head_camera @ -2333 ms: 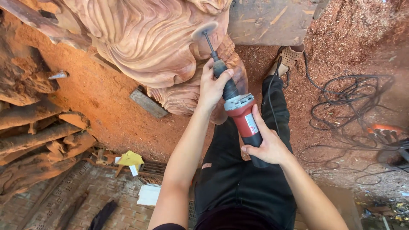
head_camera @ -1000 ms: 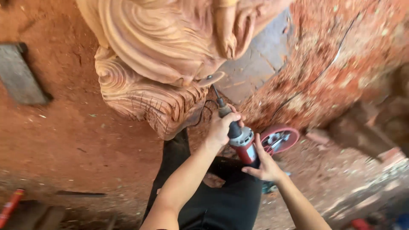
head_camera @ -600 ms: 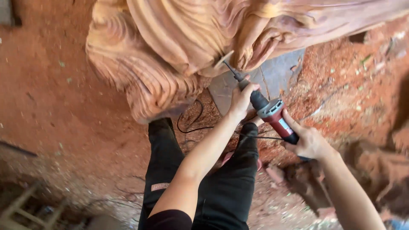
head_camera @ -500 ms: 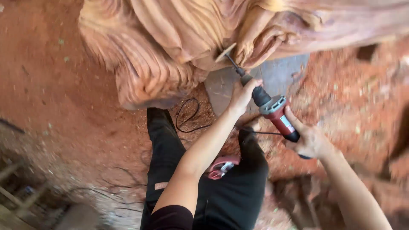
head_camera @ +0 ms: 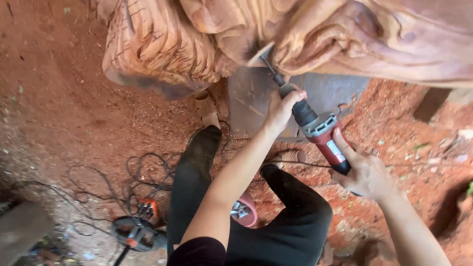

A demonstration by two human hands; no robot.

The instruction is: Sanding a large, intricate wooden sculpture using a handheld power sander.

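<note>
Under the carved wood sculpture [head_camera: 305, 39] | my left hand [head_camera: 282, 109] clamped the red die grinder [head_camera: 320, 133] at its neck, nearer the work | my right hand [head_camera: 367, 172] gripped its rear | tool's long axis ran up-left, bit touching wood.

We see one label only: a small white rectangular sticker [head_camera: 336, 150] with dark print and a blue edge, stuck lengthwise on the red body of the power tool [head_camera: 322, 135], just above our right hand [head_camera: 367, 172]. No packages, signs or screens show.
</note>
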